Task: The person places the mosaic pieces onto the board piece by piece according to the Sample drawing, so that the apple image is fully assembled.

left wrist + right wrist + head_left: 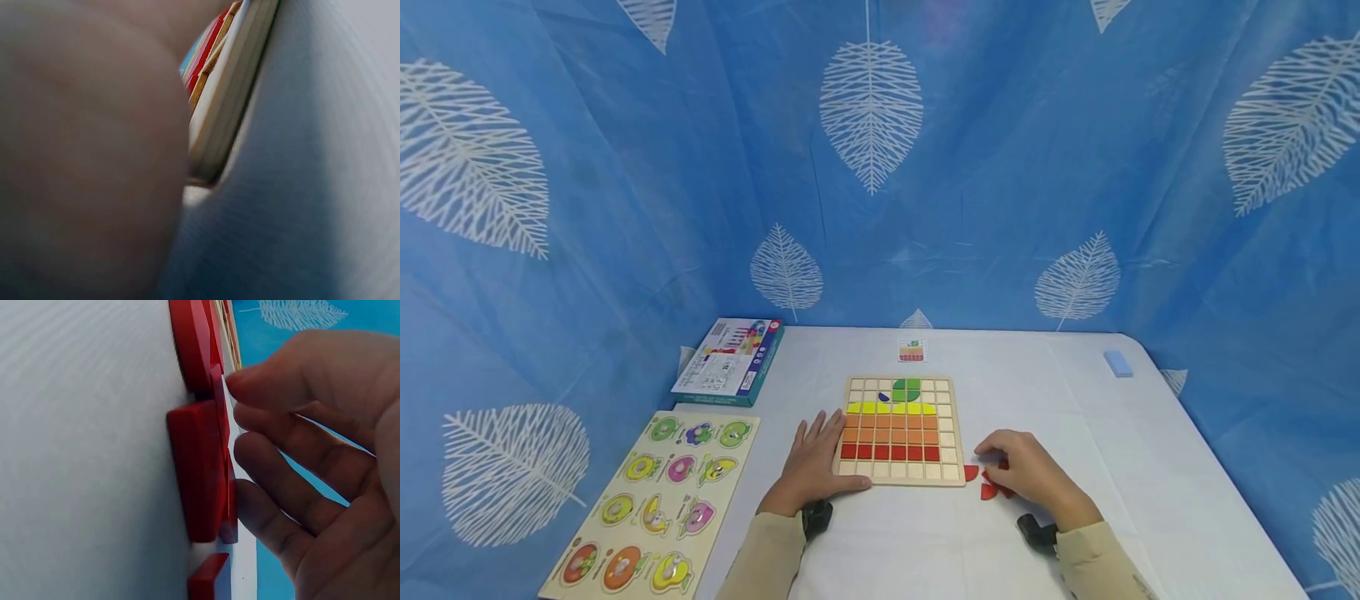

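Note:
My left hand (pixel 812 468) lies with spread fingers along the left edge of a wooden grid board (pixel 953 433), thumb at its near corner. Inside the board are rows of red, orange and yellow tiles, plus green leaf-like pieces (pixel 906 390) and a small dark blue piece (pixel 883 397). My right hand (pixel 1033 473) hovers over several loose red quarter-round pieces (pixel 989 491) beside the board's right edge. In the right wrist view its bent fingers are close to a red piece (pixel 197 472), and nothing shows between them. The left wrist view is mostly blocked by the hand.
A small picture card (pixel 913 351) lies behind the board. Off to the left are a boxed set (pixel 727 360) and a fruit-and-vegetable knob puzzle (pixel 651 500). A light blue block (pixel 1117 363) sits at the far right of the white table (pixel 1150 467).

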Demonstrator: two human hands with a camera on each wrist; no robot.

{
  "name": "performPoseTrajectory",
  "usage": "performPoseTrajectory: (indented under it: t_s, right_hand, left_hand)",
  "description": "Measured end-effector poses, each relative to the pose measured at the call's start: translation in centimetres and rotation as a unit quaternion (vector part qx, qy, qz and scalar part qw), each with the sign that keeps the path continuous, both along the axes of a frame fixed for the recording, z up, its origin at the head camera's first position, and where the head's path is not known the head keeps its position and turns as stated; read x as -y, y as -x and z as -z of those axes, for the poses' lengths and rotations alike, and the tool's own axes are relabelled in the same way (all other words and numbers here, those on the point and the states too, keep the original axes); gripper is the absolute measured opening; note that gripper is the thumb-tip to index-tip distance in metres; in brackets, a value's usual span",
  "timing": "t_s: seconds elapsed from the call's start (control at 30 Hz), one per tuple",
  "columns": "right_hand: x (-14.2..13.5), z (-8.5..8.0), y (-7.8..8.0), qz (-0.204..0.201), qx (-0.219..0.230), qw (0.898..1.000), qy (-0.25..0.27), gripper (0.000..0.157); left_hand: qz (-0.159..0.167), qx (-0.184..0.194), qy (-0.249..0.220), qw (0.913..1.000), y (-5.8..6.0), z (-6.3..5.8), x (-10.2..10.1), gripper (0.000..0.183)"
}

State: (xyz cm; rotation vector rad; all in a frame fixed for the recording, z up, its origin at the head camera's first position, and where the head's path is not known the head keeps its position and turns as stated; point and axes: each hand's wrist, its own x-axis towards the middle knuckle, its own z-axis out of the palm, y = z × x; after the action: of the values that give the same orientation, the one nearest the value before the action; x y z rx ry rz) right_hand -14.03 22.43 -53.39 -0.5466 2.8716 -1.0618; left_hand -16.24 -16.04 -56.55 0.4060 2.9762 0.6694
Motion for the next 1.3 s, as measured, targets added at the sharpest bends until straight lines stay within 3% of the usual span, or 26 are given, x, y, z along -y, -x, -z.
performPoseTrajectory:
  t_s: [0.27,0.8,1.03,1.3]
  right_hand:
    - [0.8,0.0,-0.4,-0.051,0.003,0.999,0.014,0.026]
    - [1.9,0.0,-0.8,-0.031,-0.003,1.000,0.001,0.022]
    - [1.6,-0.2,-0.7,-0.033,0.015,0.999,-0.003,0.025]
    - [1.1,-0.4,-0.5,-0.044,0.034,0.998,-0.004,0.017]
  left_hand:
    - [-0.003,0.001,-0.004,1.0000,0.0,-0.1,0.0,0.129]
    - [-0.003,0.001,-0.005,1.0000,-0.1,-0.2,-0.1,0.129]
    - [-0.001,0.000,-0.008,1.0000,-0.1,-0.3,-0.1,0.129]
    - [0.000,0.000,-0.007,1.0000,-0.1,-0.5,0.0,0.130]
